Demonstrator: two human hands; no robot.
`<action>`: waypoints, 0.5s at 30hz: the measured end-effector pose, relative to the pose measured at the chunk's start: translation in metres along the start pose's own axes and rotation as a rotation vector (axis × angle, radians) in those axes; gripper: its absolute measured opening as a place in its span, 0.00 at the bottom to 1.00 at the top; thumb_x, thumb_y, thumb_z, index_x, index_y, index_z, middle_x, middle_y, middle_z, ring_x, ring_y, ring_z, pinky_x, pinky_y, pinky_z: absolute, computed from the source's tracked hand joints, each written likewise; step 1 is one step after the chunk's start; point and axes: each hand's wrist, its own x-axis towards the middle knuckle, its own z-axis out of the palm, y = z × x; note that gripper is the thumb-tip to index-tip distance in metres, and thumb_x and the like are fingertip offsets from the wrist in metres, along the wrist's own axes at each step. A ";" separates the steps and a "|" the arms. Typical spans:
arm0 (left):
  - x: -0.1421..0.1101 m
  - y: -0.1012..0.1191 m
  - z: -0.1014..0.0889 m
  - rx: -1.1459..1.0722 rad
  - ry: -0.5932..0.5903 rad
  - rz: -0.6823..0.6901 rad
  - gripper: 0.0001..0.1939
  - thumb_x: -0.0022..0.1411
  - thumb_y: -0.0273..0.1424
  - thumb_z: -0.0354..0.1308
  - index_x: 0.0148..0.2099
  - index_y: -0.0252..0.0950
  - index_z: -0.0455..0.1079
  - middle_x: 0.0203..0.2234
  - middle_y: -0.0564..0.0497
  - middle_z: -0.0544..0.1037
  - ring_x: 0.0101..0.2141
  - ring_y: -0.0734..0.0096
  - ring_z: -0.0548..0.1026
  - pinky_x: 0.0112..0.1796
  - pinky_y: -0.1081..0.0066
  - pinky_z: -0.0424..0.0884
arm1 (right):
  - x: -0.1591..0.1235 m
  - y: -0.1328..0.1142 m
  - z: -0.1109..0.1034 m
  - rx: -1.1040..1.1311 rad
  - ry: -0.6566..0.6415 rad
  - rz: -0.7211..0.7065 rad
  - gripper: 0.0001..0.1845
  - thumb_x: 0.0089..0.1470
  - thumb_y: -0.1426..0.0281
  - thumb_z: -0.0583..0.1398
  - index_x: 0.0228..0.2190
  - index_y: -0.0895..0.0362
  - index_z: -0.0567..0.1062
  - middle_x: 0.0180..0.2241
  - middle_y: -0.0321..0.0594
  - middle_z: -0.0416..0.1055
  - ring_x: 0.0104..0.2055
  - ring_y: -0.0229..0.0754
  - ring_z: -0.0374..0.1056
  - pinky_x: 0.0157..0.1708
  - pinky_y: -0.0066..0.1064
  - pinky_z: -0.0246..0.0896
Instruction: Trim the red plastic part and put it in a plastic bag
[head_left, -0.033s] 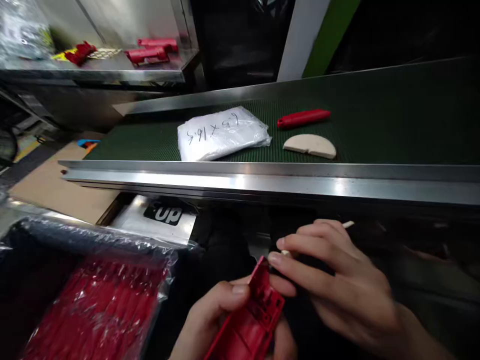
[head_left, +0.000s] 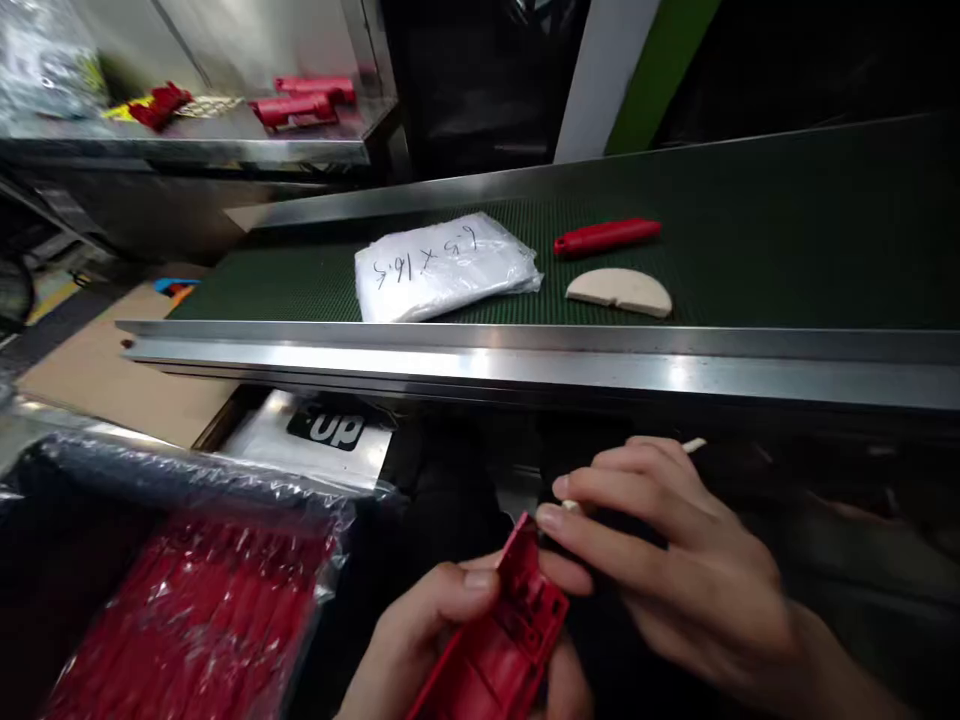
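My left hand [head_left: 420,640] grips a red plastic part [head_left: 502,650] at the bottom centre, its ribbed inner side facing up. My right hand [head_left: 675,570] pinches a thin pale stick [head_left: 695,446], its fingertips resting against the top end of the red part. Most of the stick is hidden under the fingers; only its tips show.
A clear-lined bin of red parts [head_left: 195,620] sits at the lower left. Beyond a steel rail [head_left: 525,360], the green conveyor belt [head_left: 787,230] carries a white packet with writing [head_left: 442,265], a red handle [head_left: 606,236] and a beige half-round piece [head_left: 621,291]. More red parts [head_left: 300,100] lie on a far shelf.
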 end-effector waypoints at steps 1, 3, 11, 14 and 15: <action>-0.005 0.000 0.003 0.008 0.000 -0.001 0.27 0.57 0.42 0.50 0.50 0.26 0.71 0.21 0.44 0.76 0.17 0.73 0.69 0.19 0.78 0.57 | 0.000 0.001 0.000 0.001 0.002 -0.011 0.25 0.54 0.86 0.50 0.51 0.61 0.71 0.47 0.46 0.67 0.48 0.48 0.61 0.47 0.47 0.54; -0.013 0.002 0.009 0.031 0.011 -0.012 0.26 0.59 0.40 0.51 0.51 0.25 0.72 0.20 0.45 0.76 0.18 0.74 0.70 0.20 0.78 0.58 | 0.000 0.003 0.000 0.008 0.017 -0.018 0.25 0.54 0.86 0.51 0.50 0.60 0.71 0.46 0.45 0.68 0.47 0.47 0.63 0.46 0.47 0.56; -0.019 0.008 0.018 0.097 0.064 -0.129 0.21 0.55 0.37 0.57 0.45 0.27 0.77 0.24 0.44 0.77 0.23 0.76 0.72 0.24 0.81 0.61 | 0.002 0.012 -0.014 0.036 0.253 0.170 0.31 0.51 0.87 0.59 0.53 0.52 0.72 0.47 0.43 0.71 0.45 0.45 0.69 0.40 0.39 0.66; -0.015 0.007 0.012 0.051 0.001 -0.082 0.24 0.61 0.39 0.50 0.50 0.29 0.74 0.23 0.44 0.78 0.21 0.73 0.75 0.26 0.78 0.65 | 0.002 0.005 -0.013 0.117 0.246 0.230 0.26 0.53 0.86 0.59 0.51 0.54 0.73 0.47 0.41 0.71 0.45 0.41 0.69 0.39 0.34 0.67; -0.014 0.007 0.011 0.033 -0.011 -0.059 0.23 0.62 0.39 0.49 0.51 0.29 0.74 0.23 0.44 0.78 0.23 0.71 0.76 0.27 0.77 0.67 | 0.002 0.003 -0.012 0.148 0.248 0.263 0.24 0.54 0.85 0.59 0.50 0.54 0.73 0.46 0.41 0.71 0.45 0.40 0.69 0.39 0.32 0.67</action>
